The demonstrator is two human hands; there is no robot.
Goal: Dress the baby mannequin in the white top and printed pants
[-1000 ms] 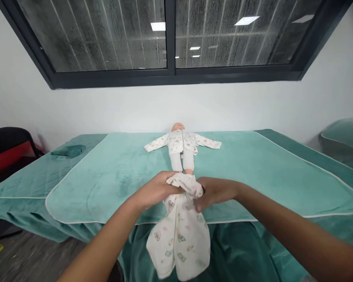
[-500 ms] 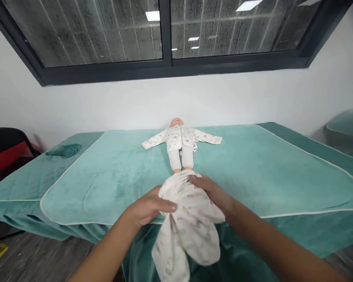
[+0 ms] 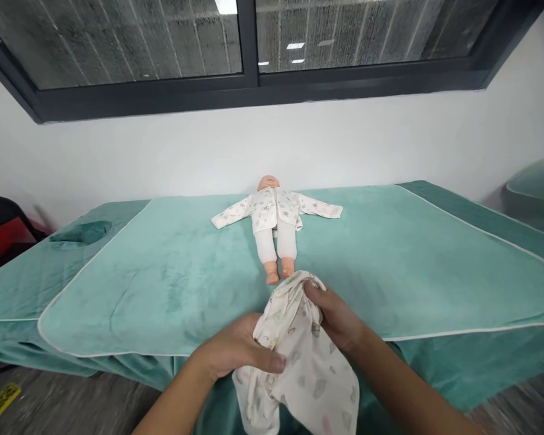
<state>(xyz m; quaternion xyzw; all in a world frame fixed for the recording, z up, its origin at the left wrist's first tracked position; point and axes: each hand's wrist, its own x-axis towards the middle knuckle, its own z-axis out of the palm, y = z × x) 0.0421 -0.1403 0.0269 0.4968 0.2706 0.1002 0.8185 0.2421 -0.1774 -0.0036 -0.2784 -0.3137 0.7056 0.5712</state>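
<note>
At the bottom centre of the frame the pants (image 3: 317, 377) hang bunched; the left hand (image 3: 242, 350) grips them lower down, thumb across the front; the right hand (image 3: 338, 317) pinches them higher, near the top edge; bringing both grips level would probably even the gathers and untwist the legs; slack cloth like this likely slips from a thin pinch, so a fuller hold seems wise; just beyond, mid-frame, are the doll's bare feet (image 3: 272, 273), whether touching the cloth I cannot tell; the doll (image 3: 265, 212) lies face-up on the blanket (image 3: 185, 254).
</note>
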